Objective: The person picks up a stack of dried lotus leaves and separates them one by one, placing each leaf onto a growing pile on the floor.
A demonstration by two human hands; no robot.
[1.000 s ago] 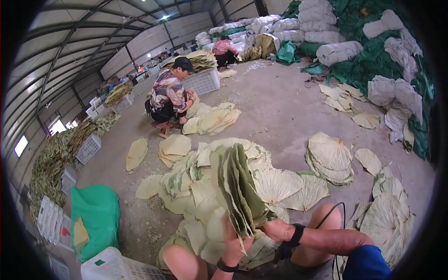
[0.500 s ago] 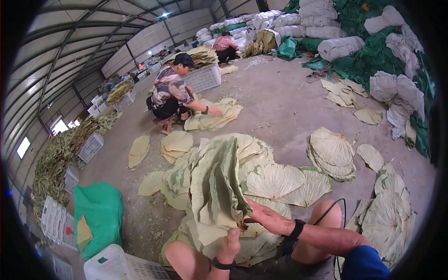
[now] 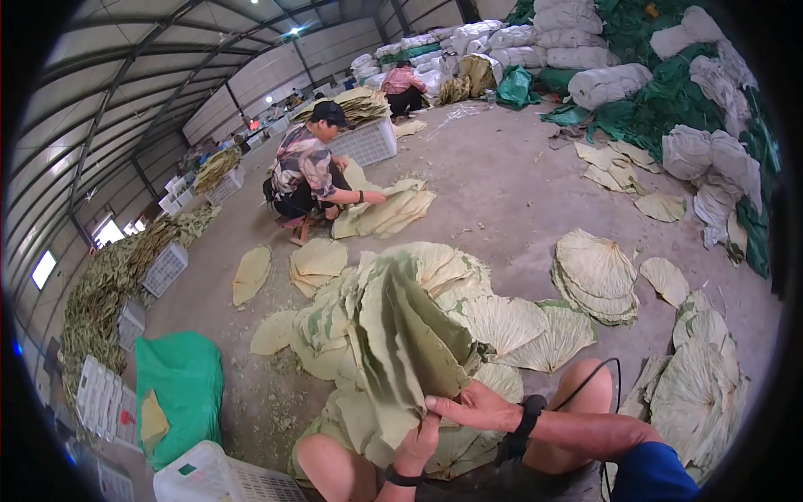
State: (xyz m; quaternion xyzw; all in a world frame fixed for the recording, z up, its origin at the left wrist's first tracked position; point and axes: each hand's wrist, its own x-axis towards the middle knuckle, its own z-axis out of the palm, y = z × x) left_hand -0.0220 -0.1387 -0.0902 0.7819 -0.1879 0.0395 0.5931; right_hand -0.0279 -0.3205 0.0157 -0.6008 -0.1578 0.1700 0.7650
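Note:
A folded bundle of dried pale-green lotus leaves (image 3: 393, 351) stands upright between my knees, its layers fanned apart at the top. My left hand (image 3: 416, 448) grips the bundle's lower edge from below. From the right, my right hand (image 3: 481, 408) pinches the same bundle, thumb on top and fingers hidden behind the leaf. Under and around it lie more flat lotus leaves (image 3: 548, 335), spread in overlapping layers on the floor. Both wrists wear dark bands.
A neat leaf stack (image 3: 595, 276) and a larger pile (image 3: 698, 402) lie to the right. A white crate (image 3: 196, 477) and green sack (image 3: 177, 385) stand at left. Ahead, a co-worker (image 3: 309, 163) squats over leaves. White bales (image 3: 611, 86) line the back.
The leaf bundle has tilted and opened toward the right. My left hand has closed on its lower edge, and my right thumb now presses on it. The co-worker's arm has drawn back.

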